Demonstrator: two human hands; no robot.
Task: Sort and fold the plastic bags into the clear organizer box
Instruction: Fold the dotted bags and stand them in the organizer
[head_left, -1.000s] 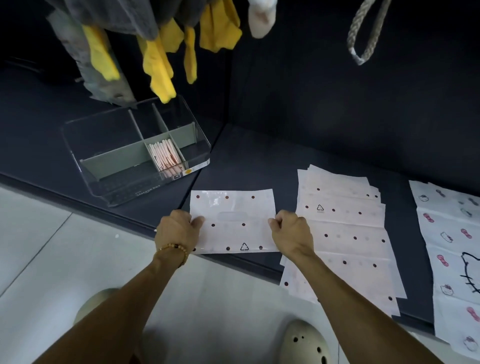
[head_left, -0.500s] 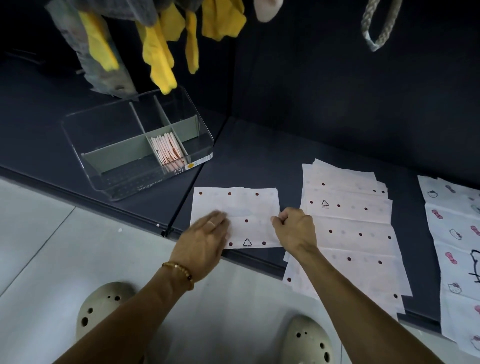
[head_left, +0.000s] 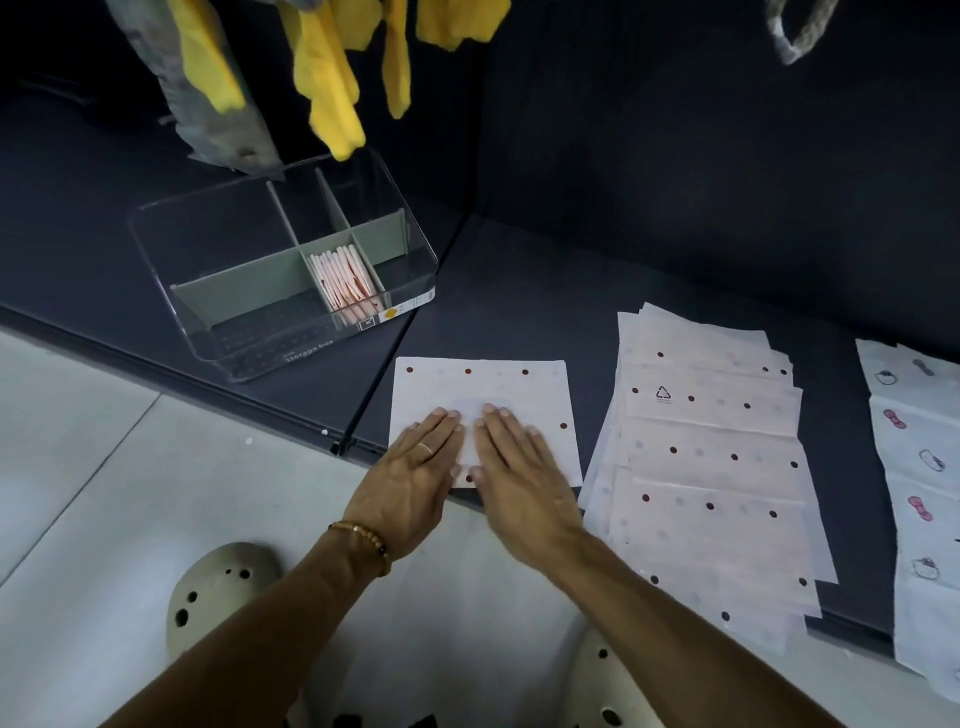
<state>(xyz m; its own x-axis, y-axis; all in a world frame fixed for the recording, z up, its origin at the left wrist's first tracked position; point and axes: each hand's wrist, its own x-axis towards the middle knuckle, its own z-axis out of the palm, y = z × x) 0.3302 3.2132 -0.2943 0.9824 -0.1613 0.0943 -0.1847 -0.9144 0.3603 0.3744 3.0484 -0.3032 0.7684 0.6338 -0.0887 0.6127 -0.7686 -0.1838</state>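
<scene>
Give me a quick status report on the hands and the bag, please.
Both hands flat, pressing dotted bag. Organizer box clear behind left. Nothing obstructing.

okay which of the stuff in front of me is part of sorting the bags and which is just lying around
Job: dotted bag under left hand and right hand; dotted stack; cartoon bags; organizer box with folded bags.

Lying about: yellow cloths; rope loop; shoes.

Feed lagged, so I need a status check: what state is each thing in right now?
Left hand: open, flat on the dotted bag.
Right hand: open, flat beside it.
Dotted bag: folded, pressed onto the shelf.
Dotted bag stack: unfolded, fanned out.
Cartoon-print bags: unfolded.
Organizer box: open-topped, one compartment holding folded bags.
</scene>
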